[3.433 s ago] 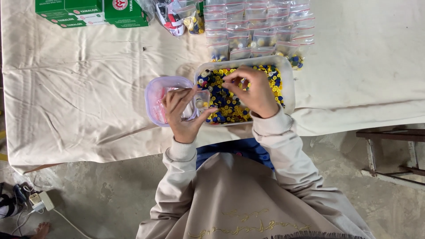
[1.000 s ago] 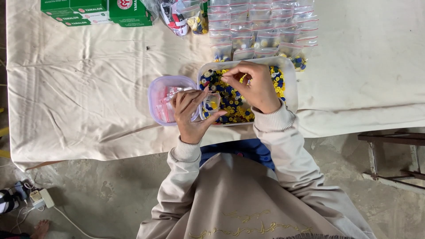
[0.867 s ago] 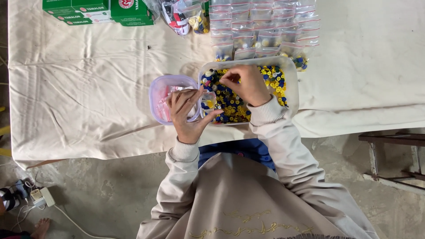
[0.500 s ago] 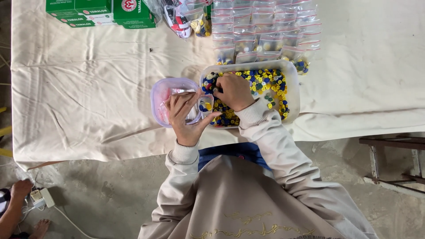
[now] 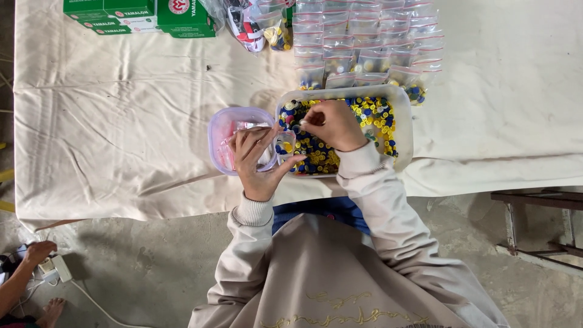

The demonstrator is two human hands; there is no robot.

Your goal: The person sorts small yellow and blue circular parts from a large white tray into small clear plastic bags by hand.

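On a table draped in creased cream cloth (image 5: 121, 121), seen from above, a person in a beige sweatshirt works with both hands. The left hand (image 5: 258, 161) pinches a small clear plastic bag (image 5: 284, 144) with a few coloured pieces inside, held upright over the gap between two containers. Just left of it sits a round translucent pink plastic tub (image 5: 228, 124); the fingers partly hide its contents. The right hand (image 5: 331, 124) rests curled inside a white rectangular plastic tray of yellow, blue and white buttons (image 5: 404, 130), fingertips closed on something too small to identify. Beyond the tray lie rows of filled small clear bags (image 5: 364, 42). Green and white cardboard boxes (image 5: 139, 15) sit at the far left corner. At the lower left, on the concrete floor, another person's hand (image 5: 37, 252) touches a white power strip (image 5: 57, 267).
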